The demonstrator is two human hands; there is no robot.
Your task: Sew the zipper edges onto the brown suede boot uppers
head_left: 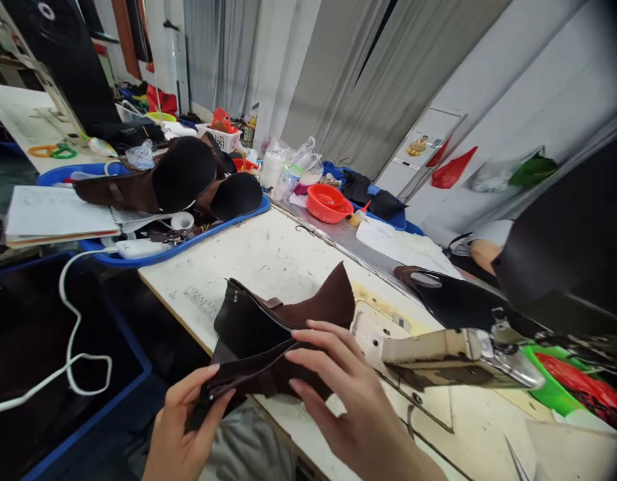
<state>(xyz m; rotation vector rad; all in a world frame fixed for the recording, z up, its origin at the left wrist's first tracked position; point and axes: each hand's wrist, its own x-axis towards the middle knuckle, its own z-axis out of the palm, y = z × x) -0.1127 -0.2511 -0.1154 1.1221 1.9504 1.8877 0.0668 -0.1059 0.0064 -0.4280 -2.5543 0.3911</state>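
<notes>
A dark brown and black garment piece (pixel 248 327), folded over itself with curved edges, is held up over the front edge of the sewing table. Its brown side rises to a point on the right, and small pale marks show on the black part. My left hand (pixel 185 417) pinches its lower left end between thumb and fingers. With its fingers bent over the upper edge and its thumb below, my right hand (pixel 341 384) grips the piece near the middle. The narrow metal arm of a sewing machine (pixel 438 351) lies just right of my right hand.
A blue tray (pixel 228 224) holds brown pieces with black moulded cups (pixel 185 174) and a notebook (pixel 62 214). A red basket (pixel 329 204) stands at the back. On the right are a green basket (pixel 543 381) and tweezers (pixel 515 457). A white cable (pixel 62 287) hangs left.
</notes>
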